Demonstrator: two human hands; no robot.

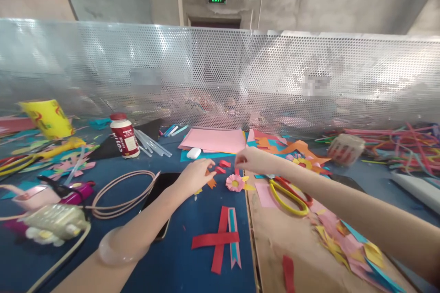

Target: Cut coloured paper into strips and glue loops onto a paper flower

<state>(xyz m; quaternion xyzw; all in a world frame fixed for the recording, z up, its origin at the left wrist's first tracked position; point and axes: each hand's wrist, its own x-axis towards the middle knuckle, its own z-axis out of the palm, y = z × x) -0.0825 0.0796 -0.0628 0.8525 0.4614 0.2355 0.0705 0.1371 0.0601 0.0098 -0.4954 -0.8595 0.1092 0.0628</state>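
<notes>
My left hand [196,176] hovers over the blue table, its thumb and fingers apart with nothing visible between them. Close to its fingertips lie small red paper pieces [225,164] and an orange paper scrap [211,183]. Opposite, my right hand [256,161] has its fingers bent downward, pinched on a red paper strip [237,170] that is mostly hidden. Just below it rests a pink paper flower [234,183] with a yellow centre and yellow leaves. Nearer to me, red strips [215,239] lie crossed beside a pink and blue ribbon [234,238].
Yellow-handled scissors [290,199] lie under my right forearm. A phone [165,187] is partly beneath my left arm. Pink paper sheets [215,140], a white earbud case [194,153] and a bottle [124,136] stand farther back, before a perforated metal screen [275,78].
</notes>
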